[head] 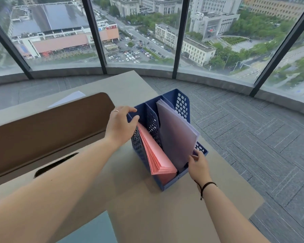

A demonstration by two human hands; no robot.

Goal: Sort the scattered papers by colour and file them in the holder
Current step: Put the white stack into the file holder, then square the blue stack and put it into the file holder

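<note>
Blue file holder [181, 102]: standing on beige table [147, 207], near its right edge, long axis running from near-right toward far-left, dividers parallel to it.

Pink papers [156, 155]: filling the left compartment, leaning rightward, near ends fanning slightly past the holder's low front.

Lavender papers [177, 134]: occupying the next compartment over, leaning right, rising above the dividers; rightmost compartment apparently holding nothing.

Left hand [119, 125]: gripping the holder's left wall at its top rim, fingers curled over the edge, steadying.

Right hand [198, 163]: fingers loosely spread, not clenched, touching the lavender stack's near lower corner by the front lip; nearer hand for squaring that stack.

White sheet [68, 99]: lying far left on the table, beyond a brown partition [42, 128], well apart from both hands; likely remaining to file.
</note>
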